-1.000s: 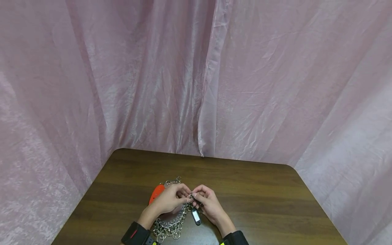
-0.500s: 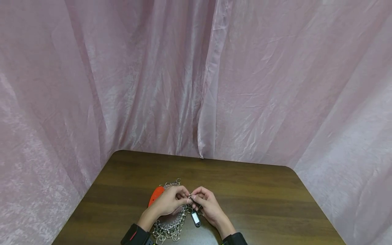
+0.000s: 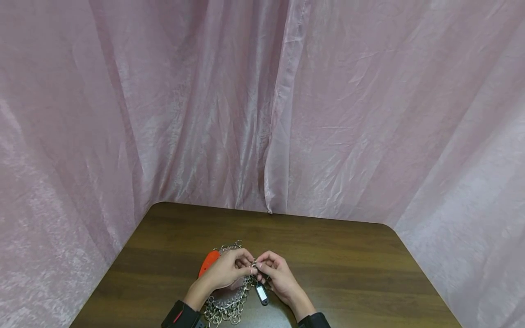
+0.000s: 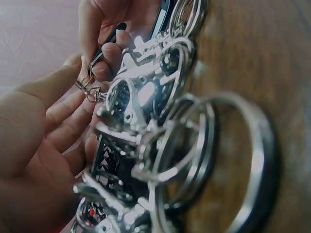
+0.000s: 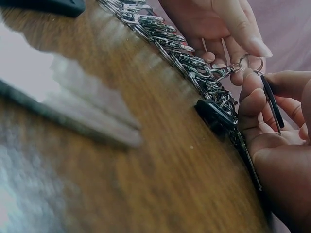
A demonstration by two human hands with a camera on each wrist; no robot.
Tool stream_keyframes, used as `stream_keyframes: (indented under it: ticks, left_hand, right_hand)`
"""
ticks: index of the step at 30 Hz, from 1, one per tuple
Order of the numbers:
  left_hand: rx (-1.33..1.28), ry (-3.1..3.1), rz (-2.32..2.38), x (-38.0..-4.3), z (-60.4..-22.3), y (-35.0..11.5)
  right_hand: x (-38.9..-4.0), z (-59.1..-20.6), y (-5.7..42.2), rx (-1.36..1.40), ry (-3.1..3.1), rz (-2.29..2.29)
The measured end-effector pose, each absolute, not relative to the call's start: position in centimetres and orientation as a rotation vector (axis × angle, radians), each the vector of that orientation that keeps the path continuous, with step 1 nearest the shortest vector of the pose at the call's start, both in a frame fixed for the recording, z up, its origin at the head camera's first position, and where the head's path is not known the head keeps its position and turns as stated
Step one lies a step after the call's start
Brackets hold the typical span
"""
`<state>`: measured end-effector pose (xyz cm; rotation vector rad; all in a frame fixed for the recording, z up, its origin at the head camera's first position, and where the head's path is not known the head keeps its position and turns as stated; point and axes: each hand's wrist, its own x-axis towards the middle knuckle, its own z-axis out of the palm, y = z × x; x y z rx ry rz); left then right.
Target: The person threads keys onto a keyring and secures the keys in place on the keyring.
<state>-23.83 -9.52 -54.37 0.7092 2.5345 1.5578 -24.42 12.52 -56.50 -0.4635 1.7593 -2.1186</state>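
Note:
In the head view, my left hand (image 3: 224, 270) and right hand (image 3: 283, 279) meet over the table. The left thumb and fingers pinch a small metal key ring (image 5: 262, 64), which has a swivel clasp (image 5: 222, 73) on it. Right thumb and fingers pinch a thin black tag (image 5: 272, 99), seen nearly edge-on, at that ring. Whether the ring passes through the tag I cannot tell. A black key tag with a white label (image 3: 261, 294) is just below the hands. Beneath the left hand lies a round, pale piece (image 3: 224, 296) fringed with several metal clasps and rings (image 3: 223, 314).
An orange oval piece (image 3: 209, 263) with small holes is partly behind the left hand. The brown wooden table (image 3: 348, 264) reaches back to pink curtains (image 3: 229, 114). Large blurred rings (image 4: 260, 160) fill the left wrist view's foreground; a blurred pale object (image 5: 73, 94) crosses the right wrist view.
Both hands keep nearly the same place, with only slight finger movement at the ring. The head view has shifted very slightly, so the table appears a little lower.

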Motion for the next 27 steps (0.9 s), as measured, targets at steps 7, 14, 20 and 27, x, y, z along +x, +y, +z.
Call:
stream_keyframes:
  ticks: [7,14,20,27]
  left_hand:
    - [0.705,2.518,1.55,-23.72,-54.37,-9.69]
    - [0.723,2.554,1.535,-23.6,-54.29,-9.56]
    - [0.728,2.555,1.55,-23.66,-54.39,-9.51]
    - [0.738,2.574,1.547,-23.74,-54.64,-9.44]
  right_hand:
    - [-24.39,-56.49,12.55,-0.446,1.758,-2.116]
    - [-24.37,-56.42,12.47,-0.462,1.768,-2.115]
    - [-24.48,-56.52,12.55,-0.474,1.757,-2.115]
    - [-24.6,-56.72,12.63,-0.493,1.746,-2.115]
